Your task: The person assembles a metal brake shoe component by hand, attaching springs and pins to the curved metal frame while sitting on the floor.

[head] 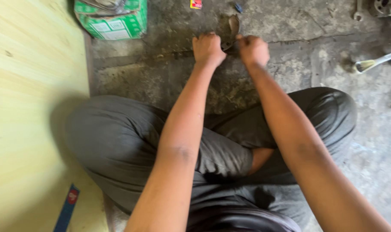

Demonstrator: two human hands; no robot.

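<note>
Rusty curved metal piece [232, 26] arcs away from the person, gripped by fisted left hand [208, 48] and right hand [253, 50].

Stained concrete floor [161, 81], green carton [113, 19], paintbrush [376, 62], wrench [358, 10]

Seated cross-legged on the concrete floor [161, 81], the left hand [207, 48] and right hand [253, 49] both grip a curved, rusty metal part [230, 31]

1 head-worn camera looks steeply down and forward, close over crossed legs [131, 146] onto the concrete floor [290, 73].
</note>
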